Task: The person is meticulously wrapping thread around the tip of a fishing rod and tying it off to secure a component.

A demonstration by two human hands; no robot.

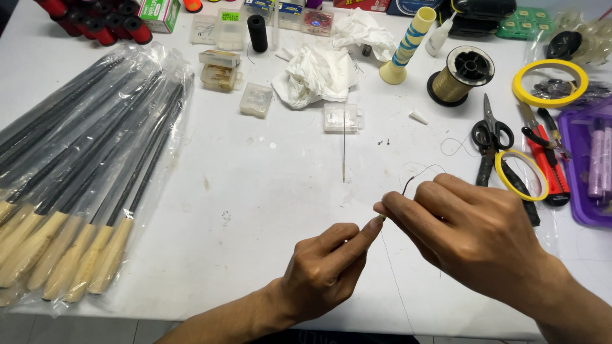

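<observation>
My left hand [325, 267] pinches a tiny metal piece [381, 218] between thumb and forefinger. My right hand [472, 229] meets it from the right, fingertips pinched on the same small piece and on a thin line [417, 173] that curls up and away over the white table [268, 185]. A fine strand also hangs down from the pinch toward the table's front edge. A thin dark rod [344, 150] lies on the table just beyond the hands.
Plastic-bagged dark rods with cork handles [76, 185] fill the left. Scissors [491, 130], pliers, a red cutter [548, 165], yellow tape rings [521, 175], a gold thread spool [462, 75], small clear boxes [341, 118], crumpled tissue [315, 73] and a purple tray [590, 165] lie behind and right.
</observation>
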